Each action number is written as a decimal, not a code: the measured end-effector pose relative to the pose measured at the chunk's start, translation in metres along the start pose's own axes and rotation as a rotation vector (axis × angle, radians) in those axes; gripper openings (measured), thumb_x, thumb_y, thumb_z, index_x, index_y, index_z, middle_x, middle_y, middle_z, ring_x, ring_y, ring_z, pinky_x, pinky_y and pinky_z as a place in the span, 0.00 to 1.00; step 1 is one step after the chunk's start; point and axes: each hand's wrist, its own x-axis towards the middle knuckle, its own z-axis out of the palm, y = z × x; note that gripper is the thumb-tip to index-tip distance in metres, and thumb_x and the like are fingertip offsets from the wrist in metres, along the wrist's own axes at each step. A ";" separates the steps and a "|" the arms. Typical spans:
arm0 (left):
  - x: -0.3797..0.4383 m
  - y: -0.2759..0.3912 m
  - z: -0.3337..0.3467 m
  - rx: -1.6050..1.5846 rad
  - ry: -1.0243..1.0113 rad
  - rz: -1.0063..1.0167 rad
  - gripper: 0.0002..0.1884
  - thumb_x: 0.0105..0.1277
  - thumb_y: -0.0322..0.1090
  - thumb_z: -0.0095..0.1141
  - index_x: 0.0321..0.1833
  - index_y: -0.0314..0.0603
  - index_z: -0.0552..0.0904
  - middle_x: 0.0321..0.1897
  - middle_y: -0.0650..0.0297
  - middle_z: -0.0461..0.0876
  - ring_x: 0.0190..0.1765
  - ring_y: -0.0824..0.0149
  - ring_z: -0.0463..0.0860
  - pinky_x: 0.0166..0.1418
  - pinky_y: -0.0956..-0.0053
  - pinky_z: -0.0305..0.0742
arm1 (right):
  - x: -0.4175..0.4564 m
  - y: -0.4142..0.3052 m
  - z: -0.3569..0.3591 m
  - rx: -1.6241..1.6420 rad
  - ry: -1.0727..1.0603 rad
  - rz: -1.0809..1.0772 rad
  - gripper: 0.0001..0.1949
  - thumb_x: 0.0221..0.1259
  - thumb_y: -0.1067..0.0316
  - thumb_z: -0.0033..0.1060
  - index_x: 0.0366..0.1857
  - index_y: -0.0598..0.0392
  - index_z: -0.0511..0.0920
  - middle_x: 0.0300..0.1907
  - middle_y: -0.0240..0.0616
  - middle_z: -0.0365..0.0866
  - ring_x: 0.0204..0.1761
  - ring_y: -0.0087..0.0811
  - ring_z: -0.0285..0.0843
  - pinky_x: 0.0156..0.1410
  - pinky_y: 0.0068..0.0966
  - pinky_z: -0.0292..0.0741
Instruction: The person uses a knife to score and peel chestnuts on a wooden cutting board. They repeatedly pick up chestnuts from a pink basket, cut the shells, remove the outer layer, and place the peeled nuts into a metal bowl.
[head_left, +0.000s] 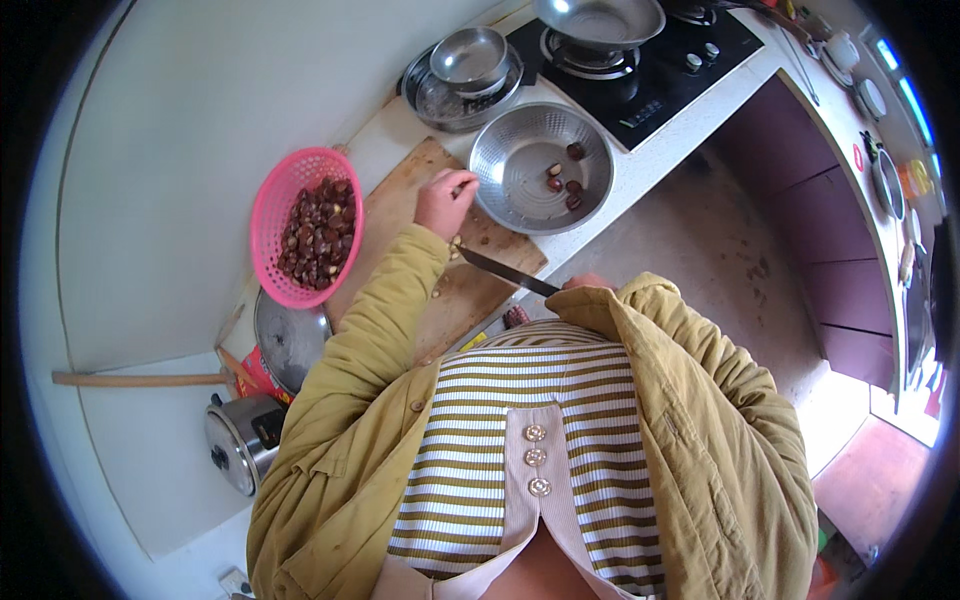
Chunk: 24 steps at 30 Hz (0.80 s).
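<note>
My left hand (445, 201) is raised over the wooden cutting board (390, 217), beside the rim of a steel bowl (517, 176); its fingers are curled, and whether they hold something small is unclear. My right hand (589, 281), partly hidden by the jacket, grips a knife (506, 270) whose tip rests near pale nut pieces (454, 246) on the board. Several brown chestnuts (574, 187) lie in the steel bowl. At the left, a pink plastic basket (264, 225) holds a heap of chestnuts (319, 232), some showing pale flesh.
Smaller steel bowls (469, 60) are stacked behind the board. A wok (600, 22) sits on the black gas hob (652, 90). Left of the board are a pot lid (289, 337) and an electric cooker (240, 442). The counter's front edge runs close to my right hand.
</note>
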 end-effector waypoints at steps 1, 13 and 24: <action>0.011 0.002 0.013 -0.046 -0.066 0.021 0.06 0.56 0.29 0.59 0.36 0.38 0.82 0.30 0.60 0.81 0.30 0.68 0.79 0.34 0.77 0.73 | -0.011 -0.007 -0.003 0.097 0.030 0.002 0.09 0.56 0.64 0.55 0.39 0.51 0.80 0.34 0.42 0.80 0.38 0.36 0.79 0.40 0.31 0.72; 0.060 -0.025 0.150 0.258 -0.533 0.198 0.12 0.56 0.30 0.56 0.44 0.43 0.78 0.38 0.53 0.76 0.45 0.49 0.75 0.47 0.59 0.72 | -0.048 0.005 -0.006 0.277 0.139 -0.083 0.13 0.51 0.56 0.52 0.32 0.53 0.76 0.28 0.50 0.76 0.34 0.50 0.75 0.37 0.41 0.69; 0.068 0.013 0.100 0.042 -0.279 0.027 0.13 0.54 0.28 0.57 0.44 0.40 0.78 0.36 0.54 0.79 0.41 0.53 0.78 0.45 0.63 0.73 | -0.038 0.025 0.001 0.133 0.094 -0.222 0.09 0.53 0.64 0.50 0.30 0.58 0.74 0.27 0.49 0.75 0.32 0.35 0.74 0.39 0.34 0.69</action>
